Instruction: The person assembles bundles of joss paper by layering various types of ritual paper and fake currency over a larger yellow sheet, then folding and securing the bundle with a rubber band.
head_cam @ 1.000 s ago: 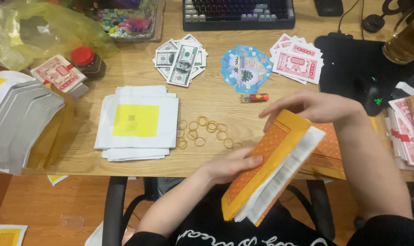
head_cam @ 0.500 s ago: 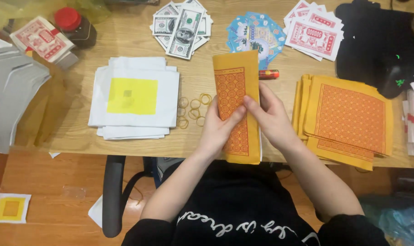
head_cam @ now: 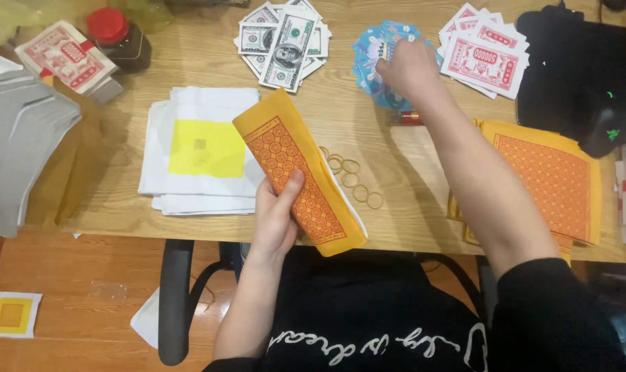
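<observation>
The left hand (head_cam: 275, 220) grips a folded bundle of yellow paper with an orange patterned panel (head_cam: 296, 172), tilted over the near edge of the wooden table (head_cam: 368, 124). Just right of the bundle lie loose rubber bands (head_cam: 351, 176). The right hand (head_cam: 406, 65) reaches far beyond them onto a fan of blue printed slips (head_cam: 368, 55) (fingers curled on top). Left of the bundle sits a white paper stack with a yellow square (head_cam: 203, 148).
</observation>
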